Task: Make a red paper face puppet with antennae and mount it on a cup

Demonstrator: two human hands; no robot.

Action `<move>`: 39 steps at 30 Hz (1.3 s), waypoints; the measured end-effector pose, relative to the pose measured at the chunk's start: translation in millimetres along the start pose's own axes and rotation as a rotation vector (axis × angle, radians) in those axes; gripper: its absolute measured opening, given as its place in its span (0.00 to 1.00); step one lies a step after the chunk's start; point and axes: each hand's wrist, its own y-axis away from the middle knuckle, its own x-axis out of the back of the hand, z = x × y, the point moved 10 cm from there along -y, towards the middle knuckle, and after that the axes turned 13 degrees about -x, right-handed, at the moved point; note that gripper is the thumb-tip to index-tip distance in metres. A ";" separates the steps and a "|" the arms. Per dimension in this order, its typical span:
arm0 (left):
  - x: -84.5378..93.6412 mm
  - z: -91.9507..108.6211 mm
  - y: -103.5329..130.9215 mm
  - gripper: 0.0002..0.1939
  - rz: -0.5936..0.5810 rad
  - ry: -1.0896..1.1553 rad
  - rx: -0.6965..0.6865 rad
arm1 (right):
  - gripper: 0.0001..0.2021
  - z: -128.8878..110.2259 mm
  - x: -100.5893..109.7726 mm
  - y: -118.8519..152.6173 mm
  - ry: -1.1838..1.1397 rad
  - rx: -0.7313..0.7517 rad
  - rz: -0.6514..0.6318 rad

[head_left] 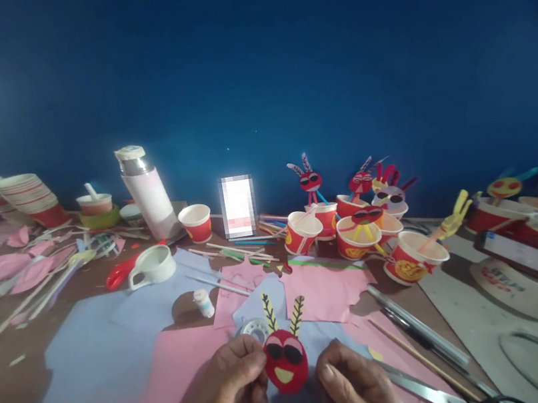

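At the near edge of the bench, the left hand (226,389) pinched a red paper face (286,362) between thumb and fingers (250,360), clamped on its left rim and holding it upright just above the paper sheets. The face carried dark sunglasses, a yellow mouth and two yellow striped antennae (282,312) standing up from its top. The right hand (354,384) rested just beside the face on its right, fingers curled together and holding nothing that could be made out; whether its thumb touched the face could not be told.

By my judgement the face was finished or nearly so and was being checked or steadied. The next move would call for a stick or a cup to mount it on, like the figures further back, and a firm but light grip so the antennae did not bend.

Under the hands lay pink paper (327,290) and blue paper (93,349). Just behind the face sat a tape roll (254,329), with a small white bottle (204,303) to its left. A metal ruler (423,333) ran along the right side.

Farther back stood red paper cups (302,231), some bearing finished faces on sticks (310,180). Toward the far left were a white mug (153,266), red scissors (119,274), a pink flask (147,191) and a stack of cups (30,193), all against a blue wall (278,59).
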 end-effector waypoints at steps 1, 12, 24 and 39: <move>-0.8 0.8 0.3 0.13 -0.006 -0.015 -0.003 | 0.22 -0.8 -1.0 -0.5 -0.007 0.004 -0.022; -6.3 5.0 3.5 0.16 -0.049 -0.093 -0.002 | 0.19 13.2 -3.2 -7.2 -0.020 -0.080 -0.082; -7.6 41.7 6.7 0.26 -0.092 -0.510 -0.239 | 0.21 5.1 5.1 -10.6 -0.069 -0.072 -0.045; 2.0 61.5 -2.8 0.26 -0.030 -0.635 -0.276 | 0.19 -24.6 54.3 -14.6 0.905 0.000 0.228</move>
